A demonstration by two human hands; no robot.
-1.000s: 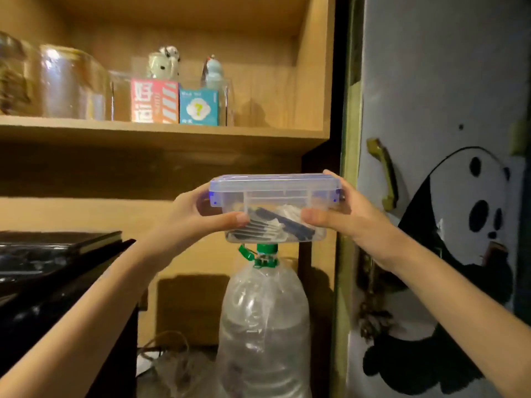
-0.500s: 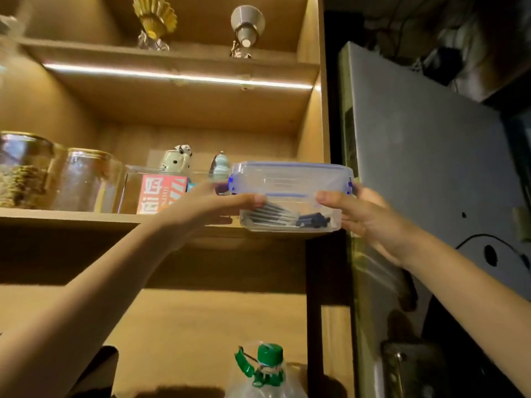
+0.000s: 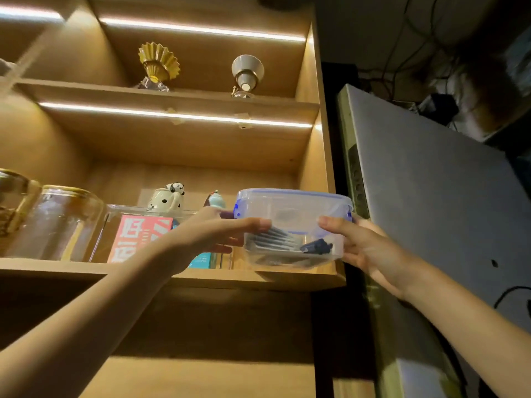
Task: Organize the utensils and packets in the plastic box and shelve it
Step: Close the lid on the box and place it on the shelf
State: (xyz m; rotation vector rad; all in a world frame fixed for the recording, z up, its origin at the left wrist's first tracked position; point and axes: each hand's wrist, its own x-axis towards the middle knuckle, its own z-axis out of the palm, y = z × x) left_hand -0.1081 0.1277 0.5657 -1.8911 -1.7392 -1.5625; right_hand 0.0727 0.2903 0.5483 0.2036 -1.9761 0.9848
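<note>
Here, two hands are holding a lidded plastic box (image 3: 293, 228) at the right end of a wooden shelf (image 3: 201, 278).

The left hand (image 3: 207, 239) is gripping the box's left end, thumb lying across the front wall, while the right hand (image 3: 365, 248) is clasping the right end the same way. Inside, grey utensils (image 3: 273, 239) and dark blue packets (image 3: 316, 247) are showing through the clear wall. The box's base is sitting at the shelf's front edge; whether it is resting there is unclear. Beside it, a red carton (image 3: 138, 239), glass jars (image 3: 57, 222) and a spotted figurine (image 3: 168, 196) are standing. LED strips (image 3: 172, 114) are lighting the warm wooden cabinet; a grey door (image 3: 431, 202) is standing alongside.
</note>
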